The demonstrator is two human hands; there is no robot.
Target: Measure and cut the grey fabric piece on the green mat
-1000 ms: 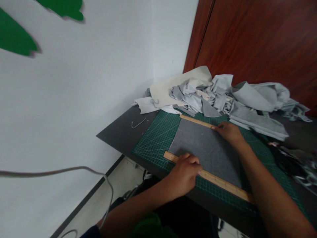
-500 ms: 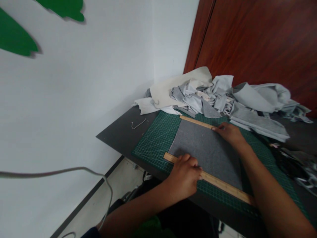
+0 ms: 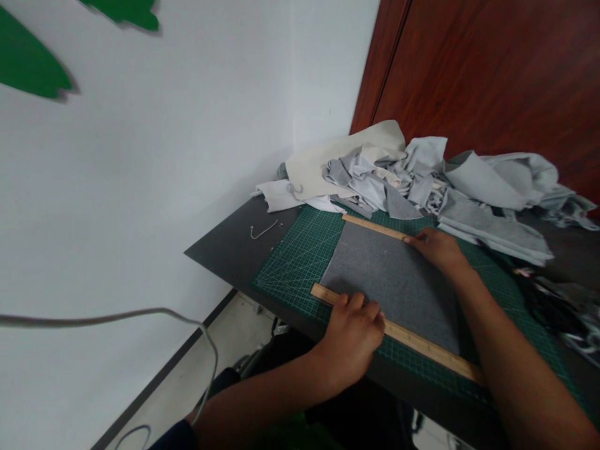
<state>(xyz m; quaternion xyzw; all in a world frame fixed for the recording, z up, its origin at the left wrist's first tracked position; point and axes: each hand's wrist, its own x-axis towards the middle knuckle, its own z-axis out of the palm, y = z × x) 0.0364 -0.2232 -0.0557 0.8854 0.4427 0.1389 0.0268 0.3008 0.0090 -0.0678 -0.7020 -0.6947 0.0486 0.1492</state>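
Observation:
A grey cloth [image 3: 398, 275] lies flat on a green cutting mat [image 3: 290, 269]. Along its near edge runs a wooden ruler [image 3: 431, 349], and my left hand [image 3: 356, 334] is closed over it, fingers curled round the wood. A second, thinner wooden ruler [image 3: 372, 227] lies along the far edge of the cloth. My right hand [image 3: 434, 247] pinches that ruler near its right end, thumb and fingertips together. My right forearm passes over the right side of the cloth and hides part of it.
Grey and cream fabric scraps [image 3: 398, 181] are heaped at the back against the wall and a wooden door [image 3: 497, 75]. Dark items [image 3: 553, 300] lie at the right. A bent white string [image 3: 264, 230] rests on the black table [image 3: 234, 244]. A cable [image 3: 140, 312] hangs at the left.
The view has shifted slightly. Both hands keep their grip on the rulers, and the cloth and rulers show no clear movement on the mat.

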